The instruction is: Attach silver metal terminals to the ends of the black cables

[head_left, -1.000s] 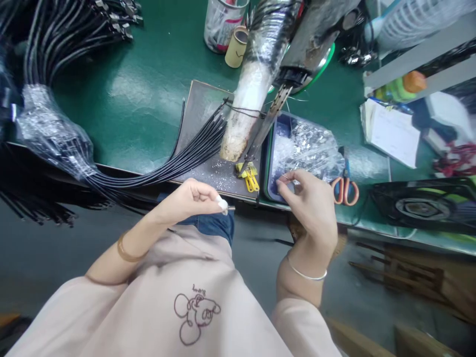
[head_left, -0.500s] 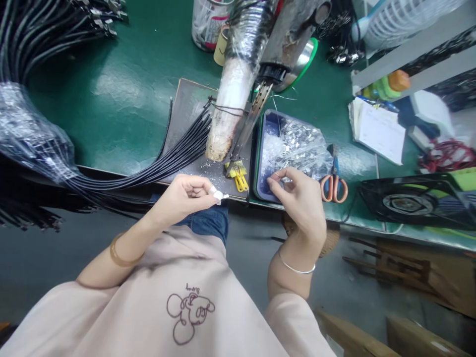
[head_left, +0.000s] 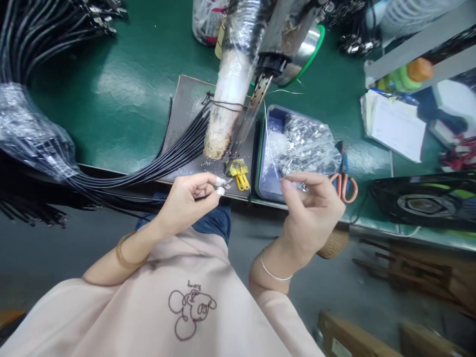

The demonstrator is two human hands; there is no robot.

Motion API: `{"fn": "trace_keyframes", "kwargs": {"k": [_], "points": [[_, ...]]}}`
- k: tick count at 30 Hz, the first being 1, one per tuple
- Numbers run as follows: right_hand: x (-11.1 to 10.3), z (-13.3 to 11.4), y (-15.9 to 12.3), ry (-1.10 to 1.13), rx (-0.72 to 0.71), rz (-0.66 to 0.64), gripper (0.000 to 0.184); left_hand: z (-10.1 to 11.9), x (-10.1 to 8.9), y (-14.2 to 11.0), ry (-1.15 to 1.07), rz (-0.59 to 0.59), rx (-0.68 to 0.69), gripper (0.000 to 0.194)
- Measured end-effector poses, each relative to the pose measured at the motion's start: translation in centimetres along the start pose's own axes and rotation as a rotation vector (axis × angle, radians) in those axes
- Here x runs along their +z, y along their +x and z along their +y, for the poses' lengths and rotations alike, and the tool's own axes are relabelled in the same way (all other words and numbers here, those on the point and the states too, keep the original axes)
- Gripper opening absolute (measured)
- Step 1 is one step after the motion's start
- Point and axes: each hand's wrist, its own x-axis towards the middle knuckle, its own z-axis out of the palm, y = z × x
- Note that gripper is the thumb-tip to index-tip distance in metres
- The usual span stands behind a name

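My left hand [head_left: 193, 198] is closed in a pinch at the bench edge, with white covers on thumb and forefinger. A small metal piece [head_left: 227, 183] shows at its fingertips. Just beyond it lie a yellow clip [head_left: 241, 177] and the tip of a soldering iron [head_left: 256, 101] that slants down. My right hand [head_left: 312, 210] is also pinched, over the front right of a blue tray [head_left: 262, 171]; whatever its fingertips hold is too small to make out. In the tray rest a clear bag of small metal pieces [head_left: 308, 144] and clear bits [head_left: 273, 146].
Black cables [head_left: 148, 171] run from a wrapped bundle [head_left: 33, 129] onto a grey board [head_left: 186, 96]. A whitish tube [head_left: 226, 99] hangs beside the iron. Orange-handled scissors [head_left: 344, 178], a notepad [head_left: 396, 126] and a black fan [head_left: 420, 203] lie to the right. A solder spool [head_left: 303, 57] stands behind.
My right hand has moved right across the tray, its fingertips away from the tray's left side. My left hand stays near the same spot, its fingertips turned so metal shows. The view has shifted slightly.
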Motion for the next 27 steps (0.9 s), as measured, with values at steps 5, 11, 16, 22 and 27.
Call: {"fn": "trace_keyframes", "kwargs": {"k": [5, 11, 16, 22, 27], "points": [[1.8, -1.4, -2.5, 0.067, 0.032, -0.29, 0.009, 0.1, 0.2, -0.4, 0.135, 0.051, 0.113, 0.006], [3.5, -1.3, -3.4, 0.028, -0.03, -0.345, 0.025, -0.3, 0.5, -0.5, 0.284, 0.086, 0.345, 0.018], [3.6, -1.3, -3.3, 0.048, -0.059, -0.356, 0.025, -0.3, 0.7, -0.5, 0.383, 0.121, 0.453, 0.019], [3.6, -1.4, -3.4, -0.021, -0.099, -0.354, 0.027, -0.5, 0.6, -0.7, 0.435, 0.123, 0.481, 0.019], [3.4, -1.1, -3.7, -0.064, -0.126, -0.268, 0.028, -0.6, 0.1, -0.9, 0.414, 0.085, 0.494, 0.014]]}}
